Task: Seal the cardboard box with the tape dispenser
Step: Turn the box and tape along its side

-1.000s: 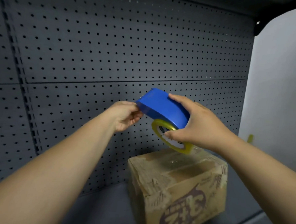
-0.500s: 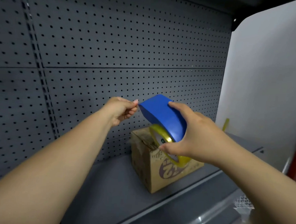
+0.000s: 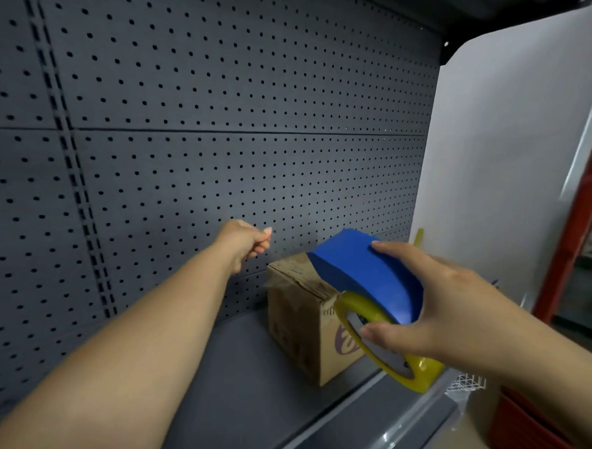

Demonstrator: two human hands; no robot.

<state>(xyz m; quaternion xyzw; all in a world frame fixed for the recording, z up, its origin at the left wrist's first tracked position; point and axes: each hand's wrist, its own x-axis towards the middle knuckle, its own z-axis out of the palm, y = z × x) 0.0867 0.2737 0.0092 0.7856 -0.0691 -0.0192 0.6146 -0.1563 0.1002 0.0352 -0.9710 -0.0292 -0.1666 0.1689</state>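
Note:
A brown cardboard box [image 3: 299, 324] with a purple print stands on the grey shelf [image 3: 244, 393] against the pegboard. My right hand [image 3: 451, 311] grips a blue tape dispenser [image 3: 364, 276] with a yellow-edged roll of clear tape [image 3: 417, 375], held over the box's top right and hiding that part. My left hand [image 3: 247, 242] is up and to the left of the box, fingers pinched together. A faint clear film shimmers between it and the box's left corner, so it seems to hold the tape end.
A dark grey pegboard wall [image 3: 190, 115] backs the shelf. A white side panel [image 3: 496, 166] closes the right end. A red frame [image 3: 575, 239] and a red crate [image 3: 534, 432] lie beyond it at the lower right.
My left hand has drawn away leftward from the dispenser's front. The dispenser has come down to the box top. The view has pulled back, so the box looks smaller.

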